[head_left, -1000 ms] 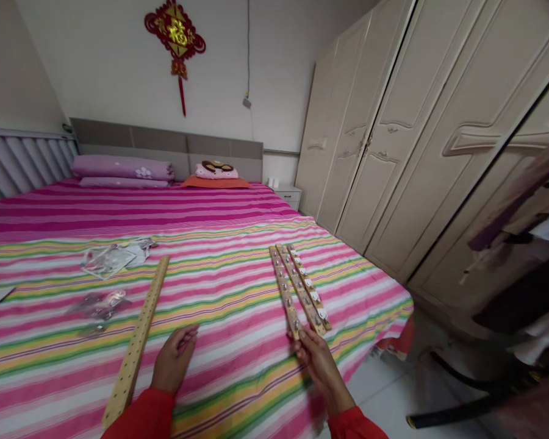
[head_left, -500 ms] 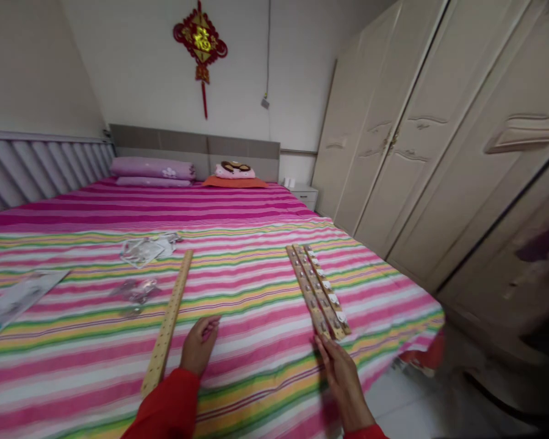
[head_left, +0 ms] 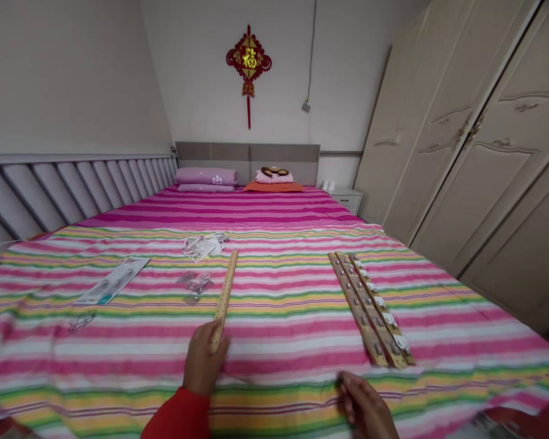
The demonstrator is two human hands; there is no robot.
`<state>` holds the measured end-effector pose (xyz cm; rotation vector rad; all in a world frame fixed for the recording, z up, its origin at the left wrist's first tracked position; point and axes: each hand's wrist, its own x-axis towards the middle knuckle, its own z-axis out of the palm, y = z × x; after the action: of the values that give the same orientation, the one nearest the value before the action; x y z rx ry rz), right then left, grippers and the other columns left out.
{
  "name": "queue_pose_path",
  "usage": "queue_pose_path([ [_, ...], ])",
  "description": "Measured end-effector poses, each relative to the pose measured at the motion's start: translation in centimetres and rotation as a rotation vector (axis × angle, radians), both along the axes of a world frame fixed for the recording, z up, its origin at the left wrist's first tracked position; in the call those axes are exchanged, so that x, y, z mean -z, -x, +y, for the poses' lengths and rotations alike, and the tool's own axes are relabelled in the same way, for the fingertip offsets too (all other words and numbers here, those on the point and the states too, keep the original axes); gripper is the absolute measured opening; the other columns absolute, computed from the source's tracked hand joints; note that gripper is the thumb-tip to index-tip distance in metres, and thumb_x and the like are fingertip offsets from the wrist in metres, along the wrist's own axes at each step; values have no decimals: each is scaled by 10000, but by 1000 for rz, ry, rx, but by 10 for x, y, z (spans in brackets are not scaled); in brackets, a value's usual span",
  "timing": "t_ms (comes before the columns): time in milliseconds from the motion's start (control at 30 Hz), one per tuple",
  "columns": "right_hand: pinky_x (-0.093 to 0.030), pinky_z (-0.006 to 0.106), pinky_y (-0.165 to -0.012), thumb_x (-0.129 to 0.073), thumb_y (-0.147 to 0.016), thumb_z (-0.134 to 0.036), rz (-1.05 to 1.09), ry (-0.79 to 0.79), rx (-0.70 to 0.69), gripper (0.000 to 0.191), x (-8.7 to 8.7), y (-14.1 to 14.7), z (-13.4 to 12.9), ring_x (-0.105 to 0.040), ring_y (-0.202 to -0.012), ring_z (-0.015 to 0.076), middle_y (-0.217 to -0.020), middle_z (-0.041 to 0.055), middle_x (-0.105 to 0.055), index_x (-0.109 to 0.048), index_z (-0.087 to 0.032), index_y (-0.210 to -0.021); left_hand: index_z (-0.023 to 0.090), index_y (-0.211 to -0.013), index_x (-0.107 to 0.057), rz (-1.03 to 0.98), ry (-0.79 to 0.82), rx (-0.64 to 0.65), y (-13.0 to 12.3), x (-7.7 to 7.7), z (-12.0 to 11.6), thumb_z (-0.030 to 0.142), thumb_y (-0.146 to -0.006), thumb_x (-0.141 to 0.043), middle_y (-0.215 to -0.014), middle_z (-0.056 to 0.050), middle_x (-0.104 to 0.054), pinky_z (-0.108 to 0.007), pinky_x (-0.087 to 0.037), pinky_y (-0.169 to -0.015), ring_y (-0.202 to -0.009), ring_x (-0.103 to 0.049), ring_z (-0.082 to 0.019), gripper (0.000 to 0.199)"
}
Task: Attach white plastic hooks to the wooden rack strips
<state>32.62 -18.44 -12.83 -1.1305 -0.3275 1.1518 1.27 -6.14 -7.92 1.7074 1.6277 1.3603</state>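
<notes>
Near the middle of the bed, my left hand point(head_left: 205, 360) is closed around the near end of a thin wooden strip point(head_left: 227, 286) with rows of small holes. The strip lies lengthwise, pointing away from me. My right hand point(head_left: 367, 405) hovers over the striped sheet with loosely bent, slightly blurred fingers apart and nothing visible in them. Just beyond it lie three wooden strips side by side: a left strip point(head_left: 354, 300), a middle strip point(head_left: 370, 308) and a right strip point(head_left: 379, 300). Small metal pieces sit along them, and the right one also carries white round parts.
Left of the holed strip are a clear bag of small metal parts point(head_left: 196, 285), white-and-clear packaging point(head_left: 204, 246), a long flat packet point(head_left: 114, 281) and a small wire-like item point(head_left: 82, 320). Striped sheet point(head_left: 283, 341) covers the bed. Wardrobes point(head_left: 489, 177) stand at right; a rail point(head_left: 73, 192) at left.
My left hand has moved onto the holed strip and closed on its near end. My right hand has come away from the three strips, toward me. The view has turned left.
</notes>
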Motion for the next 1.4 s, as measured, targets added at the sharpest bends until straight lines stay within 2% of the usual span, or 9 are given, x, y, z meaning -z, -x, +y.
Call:
queue_pose_path([
  [100,-306,152,-355,-839,-577,-423,-57,-33,-121,366,-1,31,8,-397,-351,31,-486,-35,-579,-689,-142,-759,124,-1050,-623,150,76,-105,19,16,2,516,-612,-665,-958,-140,-630,-477,-461,-879,-955,-582,-327,589],
  [233,-273,155,-345,-808,-602,-485,-126,-37,-288,402,-5,71,21,-398,-346,31,-516,-26,-589,-660,-138,-740,140,-1112,-581,190,156,-86,21,40,0,487,-622,-644,-975,-129,-612,-450,-481,-843,-954,-596,-323,604],
  [333,-261,156,-326,-803,-556,-556,-158,-32,-396,480,-3,92,29,-399,-331,32,-517,-27,-585,-640,-136,-722,149,-1209,-513,147,226,-61,17,47,-1,448,-686,-592,-1035,-140,-622,-419,-488,-821,-958,-621,-305,608],
  [533,-261,156,-311,-774,-516,-632,-214,-44,-468,535,9,110,34,-396,-304,34,-490,-45,-559,-581,-154,-660,138,-1360,-345,80,350,-50,-1,38,-9,369,-865,-396,-1059,-133,-674,-329,-490,-774,-911,-662,-242,549],
  [767,-267,163,-313,-753,-535,-648,-228,-50,-473,538,18,108,33,-395,-303,38,-499,-42,-562,-577,-161,-680,158,-1398,-314,-73,252,56,-53,29,-30,377,-868,-407,-1142,-100,-656,-304,-498,-787,-946,-656,-212,581],
  [1000,-273,165,-338,-718,-646,-600,-253,-105,-489,469,25,107,30,-398,-329,38,-534,-31,-570,-586,-156,-718,94,-1444,-211,-110,353,113,-90,22,-25,321,-857,-425,-1343,-193,-516,-360,-439,-927,-1139,-571,-263,665],
  [1133,-245,165,-338,-710,-651,-608,-259,-117,-447,471,26,110,28,-367,-327,34,-536,-31,-560,-585,-158,-714,78,-1447,-210,-121,359,168,-97,19,-18,292,-822,-474,-1394,-208,-449,-370,-392,-998,-1250,-475,-275,712],
  [1233,-244,168,-342,-685,-684,-605,-262,-121,-430,454,27,111,28,-344,-328,35,-531,-36,-543,-584,-165,-729,102,-1442,-239,-110,342,243,-95,21,-17,237,-720,-573,-1404,-183,-426,-368,-363,-1039,-1281,-429,-280,807],
  [1400,-401,212,-436,-709,-723,-486,-508,-201,-317,357,23,109,32,-483,-470,103,-635,3,-586,-652,-169,-875,173,-1432,-264,95,354,360,-74,27,-21,73,-533,-608,-1166,-100,-526,-340,-460,-905,-1034,-521,-239,968],
])
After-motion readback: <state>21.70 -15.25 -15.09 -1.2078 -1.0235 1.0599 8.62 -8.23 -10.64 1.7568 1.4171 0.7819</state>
